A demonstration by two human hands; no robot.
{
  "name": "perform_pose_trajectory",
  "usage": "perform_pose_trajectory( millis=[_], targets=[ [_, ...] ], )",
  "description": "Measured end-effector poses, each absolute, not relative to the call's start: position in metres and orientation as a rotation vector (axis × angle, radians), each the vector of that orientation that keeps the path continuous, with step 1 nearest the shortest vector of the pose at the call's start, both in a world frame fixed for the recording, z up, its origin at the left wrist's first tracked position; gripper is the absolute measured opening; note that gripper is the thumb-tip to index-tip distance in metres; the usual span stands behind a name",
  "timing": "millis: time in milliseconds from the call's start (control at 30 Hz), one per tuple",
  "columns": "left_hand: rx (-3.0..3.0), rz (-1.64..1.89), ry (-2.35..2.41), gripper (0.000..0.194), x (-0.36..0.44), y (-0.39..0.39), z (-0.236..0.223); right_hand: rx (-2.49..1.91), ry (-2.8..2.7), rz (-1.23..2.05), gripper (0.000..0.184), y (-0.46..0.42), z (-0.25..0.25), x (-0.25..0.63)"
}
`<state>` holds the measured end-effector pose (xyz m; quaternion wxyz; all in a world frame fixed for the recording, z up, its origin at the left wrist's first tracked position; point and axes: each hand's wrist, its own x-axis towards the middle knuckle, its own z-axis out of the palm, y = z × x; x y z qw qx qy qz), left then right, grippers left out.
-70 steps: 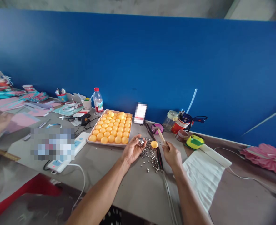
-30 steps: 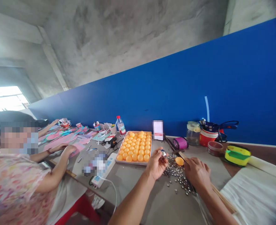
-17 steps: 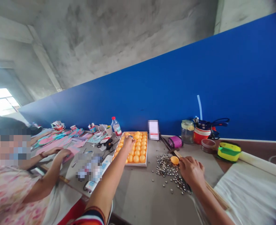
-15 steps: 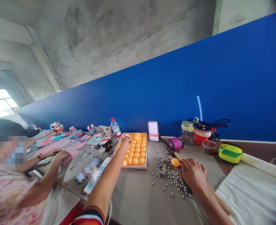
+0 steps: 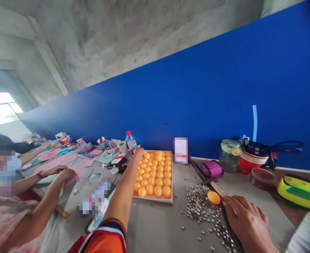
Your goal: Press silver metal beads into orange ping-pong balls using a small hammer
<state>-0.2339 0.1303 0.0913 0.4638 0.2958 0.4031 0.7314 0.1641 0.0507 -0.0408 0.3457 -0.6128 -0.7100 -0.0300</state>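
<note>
My left arm stretches forward, and my left hand (image 5: 138, 151) is at the far left corner of a shallow tray (image 5: 172, 196) of orange balls (image 5: 158, 181), close to a bottle with a red cap (image 5: 131, 142). Its fingertips are too hidden to show whether they grip anything. My right hand (image 5: 246, 218) is closed around the wooden handle of a hammer (image 5: 218, 189), whose dark head lies toward the back. An orange ball (image 5: 213, 197) rests beside the handle, just ahead of my right fingers. Small shiny metal pieces (image 5: 200, 203) are heaped next to it.
A purple case (image 5: 212, 168), a glass jar (image 5: 230, 156), a red tub (image 5: 252, 163) and a yellow-green box (image 5: 299, 191) stand along the blue partition (image 5: 197, 98). A co-worker's hands (image 5: 62, 172) work on pink material at left. A pixelated upright card or screen (image 5: 181, 151) stands behind the tray.
The view has turned and come closer, so the tray and right-side things look larger. My left hand has gone from over the balls to the tray's far left corner. My right hand keeps the hammer.
</note>
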Motion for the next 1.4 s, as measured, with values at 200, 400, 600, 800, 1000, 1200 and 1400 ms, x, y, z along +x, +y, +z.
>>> perform_pose_trajectory(
  millis=[200, 400, 600, 800, 1000, 1200, 1400],
  targets=[
    [0.719, 1.948, 1.242, 0.013, -0.221, 0.138, 0.087, -1.6, -1.844, -0.067, 0.035, 0.05, -0.039, 0.163],
    [1.028, 1.923, 1.288, 0.012, -0.13, 0.093, 0.097, -1.552, -1.889, -0.052, 0.031, 0.043, -0.029, 0.156],
    [1.601, 1.493, 0.983, 0.025, -0.015, -0.004, 0.079, -1.512, -1.927, -0.005, 0.027, 0.037, -0.024, 0.152],
    [1.686, 1.418, 1.103, 0.026, 0.014, -0.03, 0.037, -1.596, -1.972, 0.139, 0.028, 0.032, -0.006, 0.154],
    [1.821, 1.317, 1.491, 0.027, -0.007, -0.001, 0.001, -1.621, -1.937, 0.156, 0.026, 0.036, -0.005, 0.152],
    [2.076, 1.052, 1.738, 0.034, -0.016, 0.022, -0.005, -1.616, -1.925, 0.171, 0.026, 0.039, -0.01, 0.152],
    [2.221, 0.86, 1.782, 0.036, -0.017, 0.019, -0.011, -1.615, -1.928, 0.176, 0.027, 0.041, -0.012, 0.153]
  ],
)
